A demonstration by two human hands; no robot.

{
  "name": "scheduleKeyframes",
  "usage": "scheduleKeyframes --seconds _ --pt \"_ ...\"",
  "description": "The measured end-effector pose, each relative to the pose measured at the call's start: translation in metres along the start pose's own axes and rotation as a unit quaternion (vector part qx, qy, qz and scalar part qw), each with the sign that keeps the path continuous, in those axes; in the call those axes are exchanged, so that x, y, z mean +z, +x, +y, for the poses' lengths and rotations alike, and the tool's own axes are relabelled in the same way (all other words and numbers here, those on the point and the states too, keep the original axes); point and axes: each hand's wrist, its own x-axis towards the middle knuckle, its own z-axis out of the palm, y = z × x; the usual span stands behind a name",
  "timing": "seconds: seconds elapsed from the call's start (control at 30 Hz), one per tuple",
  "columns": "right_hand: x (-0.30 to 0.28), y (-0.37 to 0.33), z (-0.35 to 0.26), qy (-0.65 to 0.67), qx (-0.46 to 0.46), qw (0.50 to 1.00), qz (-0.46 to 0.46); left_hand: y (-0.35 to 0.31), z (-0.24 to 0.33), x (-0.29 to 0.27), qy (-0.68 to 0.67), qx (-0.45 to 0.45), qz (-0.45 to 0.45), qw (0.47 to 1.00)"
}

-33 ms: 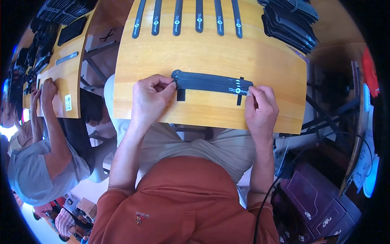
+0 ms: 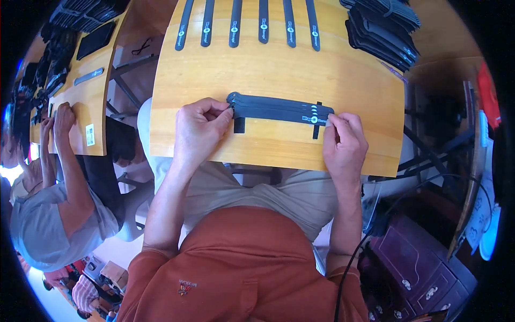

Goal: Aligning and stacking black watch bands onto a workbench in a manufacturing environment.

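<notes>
Pale wooden tabletop (image 2: 204, 75) fills the middle of the view, with six separate dark straps (image 2: 235, 16) spaced along its far side. Toward its front edge, a layered strap stack (image 2: 273, 110) lies crosswise, long axis running left to right: the left hand (image 2: 201, 129) pinches its left end, the right hand (image 2: 347, 142) its right, neither nearer. Black strips (image 2: 239, 126) show beneath; how many layers each pinch takes is unclear.

Purple drawer cabinet (image 2: 416, 256), lower right.
</notes>
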Motion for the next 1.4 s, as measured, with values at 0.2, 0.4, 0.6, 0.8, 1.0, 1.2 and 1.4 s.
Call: scheduleKeyframes --seconds 0.2,0.4,0.6,0.8,1.0,1.2,1.4 --pt "-0.005 0.008 -0.053 -0.139 -0.092 0.982 -0.087 0.002 -0.007 0.000 0.025 0.033 0.007 0.999" --pt "0.036 0.000 -0.082 -0.099 -0.147 0.973 -0.148 0.004 -0.010 0.000 0.019 0.021 0.014 0.999" --pt "0.045 -0.010 -0.077 -0.094 -0.127 0.978 -0.140 0.003 -0.011 0.003 0.021 0.044 0.018 0.999" --pt "0.046 -0.012 -0.079 -0.085 -0.122 0.981 -0.125 -0.019 -0.006 0.011 0.310 0.283 0.123 0.899" --pt "0.048 -0.014 -0.075 -0.081 -0.121 0.982 -0.124 -0.022 -0.008 0.009 0.432 0.392 0.019 0.812" --pt "0.030 -0.020 -0.056 -0.097 -0.094 0.986 -0.097 -0.021 -0.012 0.004 0.430 0.390 0.010 0.814" --pt "0.010 -0.029 -0.027 -0.112 -0.062 0.989 -0.079 -0.022 -0.012 -0.001 0.428 0.375 0.000 0.822"
